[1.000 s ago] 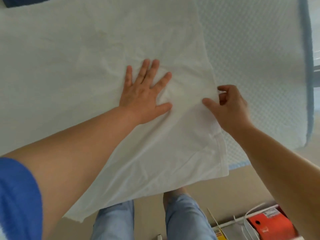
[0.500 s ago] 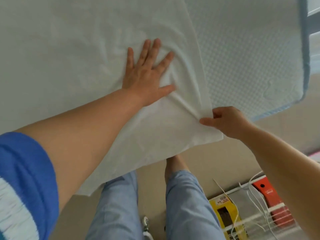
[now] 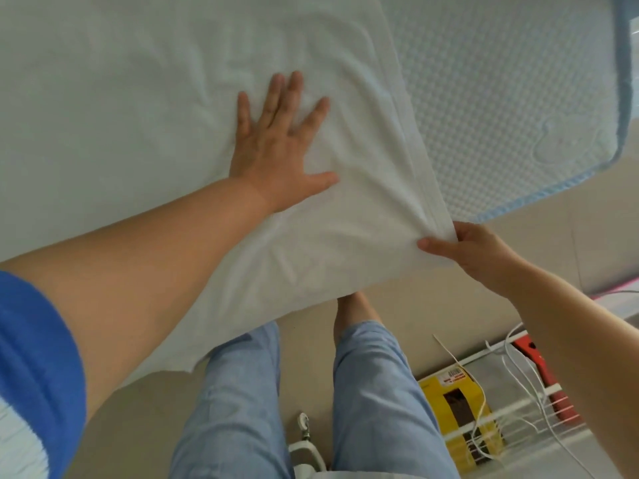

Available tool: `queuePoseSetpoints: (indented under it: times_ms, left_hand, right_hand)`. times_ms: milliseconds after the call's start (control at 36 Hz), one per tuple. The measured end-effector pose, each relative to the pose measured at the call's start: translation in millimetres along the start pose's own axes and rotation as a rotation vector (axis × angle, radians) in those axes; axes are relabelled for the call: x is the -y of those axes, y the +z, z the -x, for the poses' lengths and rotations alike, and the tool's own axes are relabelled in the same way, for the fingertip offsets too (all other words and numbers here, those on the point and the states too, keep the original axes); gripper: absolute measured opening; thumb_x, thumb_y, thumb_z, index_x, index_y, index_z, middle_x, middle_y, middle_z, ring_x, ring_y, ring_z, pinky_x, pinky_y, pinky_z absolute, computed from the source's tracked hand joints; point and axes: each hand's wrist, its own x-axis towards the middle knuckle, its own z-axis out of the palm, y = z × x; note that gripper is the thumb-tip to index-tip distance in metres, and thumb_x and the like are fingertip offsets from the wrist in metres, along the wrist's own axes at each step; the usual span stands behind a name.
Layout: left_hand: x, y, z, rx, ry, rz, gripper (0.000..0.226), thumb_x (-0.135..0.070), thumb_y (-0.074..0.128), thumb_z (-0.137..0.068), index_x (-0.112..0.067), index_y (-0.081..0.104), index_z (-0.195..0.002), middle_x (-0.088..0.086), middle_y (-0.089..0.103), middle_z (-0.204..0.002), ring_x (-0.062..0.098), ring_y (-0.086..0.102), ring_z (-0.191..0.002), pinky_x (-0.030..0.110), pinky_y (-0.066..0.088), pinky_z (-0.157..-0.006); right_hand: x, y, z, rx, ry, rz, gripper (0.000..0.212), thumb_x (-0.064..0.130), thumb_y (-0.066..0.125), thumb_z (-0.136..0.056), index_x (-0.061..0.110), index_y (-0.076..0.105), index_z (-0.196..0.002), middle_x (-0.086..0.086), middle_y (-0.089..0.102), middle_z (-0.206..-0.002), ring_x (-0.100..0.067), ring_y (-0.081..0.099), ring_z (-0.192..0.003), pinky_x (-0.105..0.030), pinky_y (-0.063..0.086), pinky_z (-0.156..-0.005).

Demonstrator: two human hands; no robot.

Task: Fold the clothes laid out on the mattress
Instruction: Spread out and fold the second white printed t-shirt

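While the flat, spread-fingered left hand is being pressed onto the white cotton garment, its corner is being pinched by the right hand — off the quilted, blue-edged mattress.

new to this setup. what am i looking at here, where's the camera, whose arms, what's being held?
There is no robot here: a person works with bare hands, and the single wide-angle camera sits on their head, looking forward and down. That is why you see both forearms and, below, their jeans.

The left hand lies flat, fingers spread, pressing a white garment onto the mattress, which has a quilted top and light blue edging. The right hand pinches the garment's near right corner, just off the mattress edge; the cloth is pulled into creases between the two hands.

On the floor at lower right is a wire rack with a yellow box and white cables.
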Motion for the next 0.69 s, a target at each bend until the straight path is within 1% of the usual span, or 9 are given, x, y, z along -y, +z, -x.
queuePoseSetpoints:
  times_ms: [56,139,194,278,306,361,444,556,694]
  left_hand:
    - [7.9,5.5,-1.0,0.003,-0.002,-0.023,0.094,-0.079,0.033,-0.070,-0.035,0.002,-0.148,0.004,-0.009,-0.158,0.023,-0.009,-0.145,0.053,-0.008,-0.111]
    - [11.5,9.6,-2.9,-0.003,0.001,-0.028,0.094,-0.081,0.027,-0.067,-0.038,0.000,-0.147,0.001,-0.010,-0.158,0.021,-0.010,-0.144,0.052,-0.009,-0.111]
    - [12.3,7.9,-2.9,0.003,0.006,-0.007,0.094,-0.079,0.029,-0.068,-0.038,0.001,-0.148,0.001,-0.010,-0.158,0.021,-0.010,-0.144,0.051,-0.009,-0.112]
    - [14.4,-1.2,-0.9,-0.004,0.023,0.072,0.091,-0.065,0.048,-0.074,-0.032,0.009,-0.149,0.003,-0.004,-0.159,0.020,-0.005,-0.145,0.048,-0.007,-0.113]
    - [16.1,-5.4,1.2,-0.027,0.021,0.115,0.088,-0.056,0.055,-0.076,-0.029,0.014,-0.149,0.005,0.000,-0.159,0.021,-0.002,-0.145,0.047,-0.005,-0.113]
    - [23.7,-14.6,7.9,-0.105,-0.016,0.187,0.081,-0.039,0.061,-0.078,-0.024,0.023,-0.148,0.009,0.007,-0.158,0.024,0.003,-0.145,0.044,-0.002,-0.114]
    - [49.3,-23.6,23.5,-0.176,-0.144,0.202,0.073,-0.030,0.058,-0.082,-0.020,0.028,-0.147,0.013,0.010,-0.157,0.028,0.005,-0.145,0.046,-0.002,-0.114]
    - [94.1,-20.9,46.8,-0.137,-0.307,0.197,0.073,-0.037,0.053,-0.085,-0.021,0.022,-0.149,0.014,0.007,-0.157,0.028,0.001,-0.145,0.049,-0.004,-0.113]
    - [153.5,-7.9,62.9,-0.118,-0.401,0.160,0.071,-0.046,0.049,-0.090,-0.022,0.019,-0.149,0.013,0.003,-0.158,0.031,-0.001,-0.145,0.052,-0.005,-0.112]
  right_hand:
    - [-5.4,-1.1,1.3,0.010,-0.002,-0.048,0.046,0.040,0.072,-0.059,0.010,0.068,-0.095,0.006,0.072,-0.075,-0.009,0.067,-0.069,-0.021,0.053,-0.063]
    - [-14.3,0.1,-2.7,-0.095,0.005,-0.028,0.035,0.039,0.072,-0.069,0.015,0.068,-0.094,-0.001,0.071,-0.081,-0.019,0.067,-0.073,-0.035,0.054,-0.070]
    - [-15.6,3.2,-5.3,-0.210,0.015,0.103,0.022,0.040,0.072,-0.076,0.021,0.067,-0.088,-0.003,0.069,-0.081,-0.022,0.064,-0.073,-0.035,0.050,-0.067]
    - [-7.2,9.9,-4.0,-0.352,0.036,0.400,0.026,0.048,0.067,-0.079,0.025,0.061,-0.089,0.008,0.062,-0.073,-0.014,0.057,-0.067,-0.026,0.038,-0.054]
    - [-0.7,12.6,-0.7,-0.414,0.036,0.467,0.029,0.048,0.067,-0.079,0.025,0.057,-0.092,0.011,0.059,-0.076,-0.011,0.055,-0.070,-0.025,0.036,-0.056]
    - [13.9,17.6,6.6,-0.543,-0.009,0.563,0.037,0.043,0.066,-0.080,0.021,0.052,-0.106,0.006,0.055,-0.096,-0.015,0.052,-0.090,-0.028,0.038,-0.076]
    - [50.4,36.0,16.6,-0.627,-0.197,0.660,0.046,0.030,0.063,-0.084,0.012,0.047,-0.123,-0.007,0.047,-0.121,-0.024,0.039,-0.116,-0.036,0.030,-0.100]
    - [113.9,89.5,10.8,-0.494,-0.535,0.791,0.047,0.028,0.058,-0.089,0.010,0.049,-0.131,-0.008,0.047,-0.135,-0.026,0.037,-0.129,-0.039,0.028,-0.107]
    - [169.2,151.2,-46.4,-0.209,-0.861,1.172,0.058,0.042,0.043,-0.095,0.017,0.032,-0.145,-0.009,0.023,-0.154,-0.026,0.011,-0.144,-0.040,0.002,-0.115]
